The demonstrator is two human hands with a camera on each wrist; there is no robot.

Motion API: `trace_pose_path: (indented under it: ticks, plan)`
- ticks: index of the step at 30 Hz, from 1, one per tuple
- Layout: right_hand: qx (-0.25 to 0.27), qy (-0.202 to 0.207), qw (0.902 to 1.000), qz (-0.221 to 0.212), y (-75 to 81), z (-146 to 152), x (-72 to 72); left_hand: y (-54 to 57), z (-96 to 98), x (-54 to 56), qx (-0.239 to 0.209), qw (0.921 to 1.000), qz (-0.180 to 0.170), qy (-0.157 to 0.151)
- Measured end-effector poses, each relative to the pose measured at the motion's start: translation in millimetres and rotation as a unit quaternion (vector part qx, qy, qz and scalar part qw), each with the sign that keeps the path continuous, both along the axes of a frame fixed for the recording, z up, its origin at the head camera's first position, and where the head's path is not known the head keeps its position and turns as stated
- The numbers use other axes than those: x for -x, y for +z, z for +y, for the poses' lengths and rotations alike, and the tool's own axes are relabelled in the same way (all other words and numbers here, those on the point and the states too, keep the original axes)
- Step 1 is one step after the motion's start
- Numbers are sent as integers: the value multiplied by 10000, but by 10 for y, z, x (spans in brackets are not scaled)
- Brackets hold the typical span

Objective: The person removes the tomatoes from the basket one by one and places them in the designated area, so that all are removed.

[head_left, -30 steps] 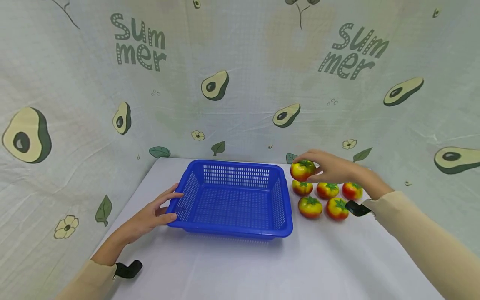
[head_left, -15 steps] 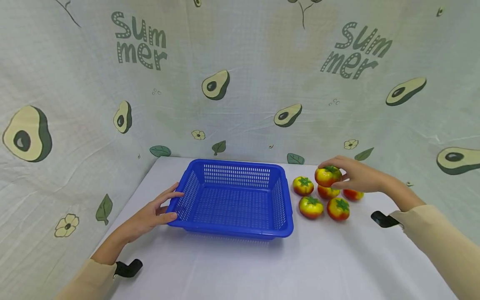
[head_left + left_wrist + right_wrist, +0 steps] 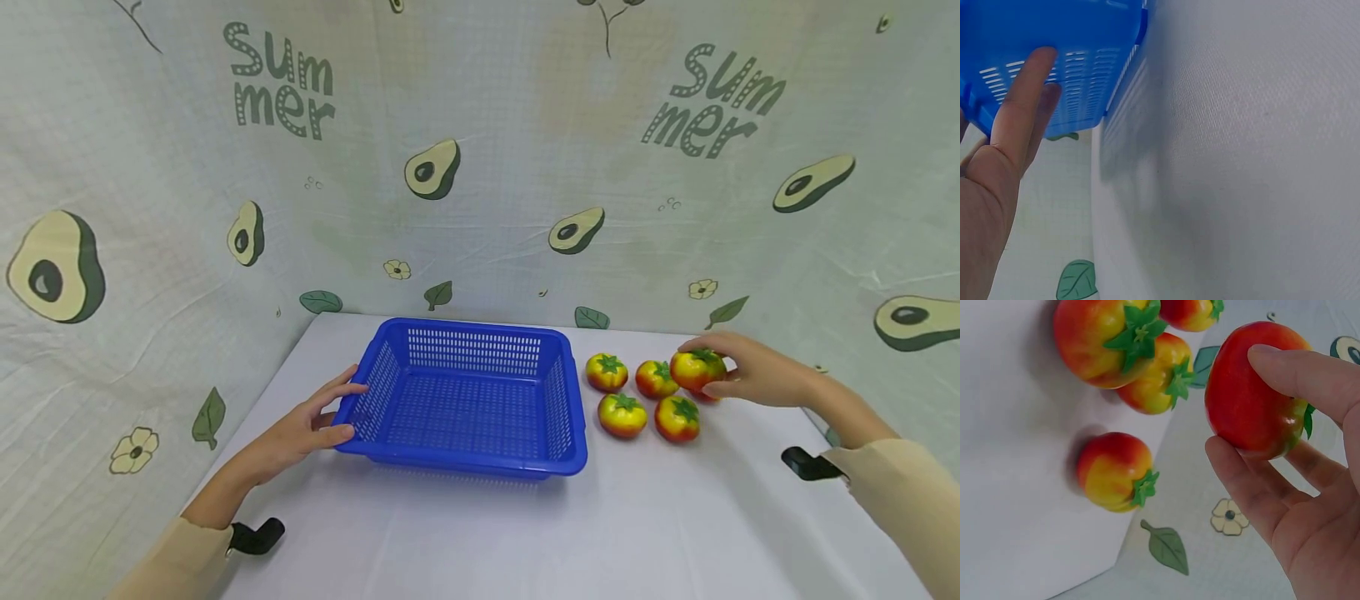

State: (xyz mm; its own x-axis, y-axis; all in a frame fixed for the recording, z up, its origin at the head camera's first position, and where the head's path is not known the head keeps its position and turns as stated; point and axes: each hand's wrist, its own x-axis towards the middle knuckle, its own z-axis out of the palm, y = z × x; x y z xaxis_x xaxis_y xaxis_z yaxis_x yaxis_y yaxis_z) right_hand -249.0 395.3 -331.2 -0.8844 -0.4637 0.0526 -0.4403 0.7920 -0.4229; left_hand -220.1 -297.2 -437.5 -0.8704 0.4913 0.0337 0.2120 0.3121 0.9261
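Observation:
In the head view, my right hand (image 3: 757,371) holds a glossy red-and-yellow tomato (image 3: 692,369) with a green leafy top, thumb on one side and fingers on the other. It hangs over another tomato (image 3: 706,397), mostly hidden behind it. The right wrist view shows the held tomato's red side (image 3: 1244,394) between thumb and fingertips. My left hand (image 3: 296,433) grips the left rim of a blue slotted plastic basket (image 3: 461,465), some fingers over the rim. Two fingers lie along its outer wall (image 3: 1085,31) in the left wrist view.
Several more tomatoes stand on the white table right of the basket: two in a back row, one yellow-topped tomato (image 3: 607,372) and one redder tomato (image 3: 656,379), and two nearer, a tomato (image 3: 622,415) and another tomato (image 3: 677,418). A printed avocado cloth (image 3: 480,208) hangs behind.
My right hand has carried the held tomato rightward and slightly down, from above the tomato nearest the basket to above the rightmost one. The left hand and basket have stayed put.

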Motion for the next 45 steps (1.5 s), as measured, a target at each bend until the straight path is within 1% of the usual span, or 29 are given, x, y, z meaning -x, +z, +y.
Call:
trace_pose_path:
  ticks: [8,11,16,23,34,40,45]
  plan:
    - [-81,-31,9996,261,-149,218,-68,1,2,5,20,10000,-4,11]
    - [-107,-54,9993,349,-216,280,-87,-3,1,1,59,10000,49,29]
    - [-121,-131,9996,228,-324,361,-126,-4,5,-3,51,10000,51,28]
    - [-167,-346,9993,-16,-407,444,-150,3,12,-7,22,10000,28,11]
    - [-202,-427,9989,69,-554,577,-177,8,9,-10,64,9999,78,45]
    - [-257,-488,9985,-40,-612,616,-187,5,13,-5,43,10000,26,45]
    - [-191,-512,9985,-85,-670,618,-187,-2,12,-8,30,10000,19,45]
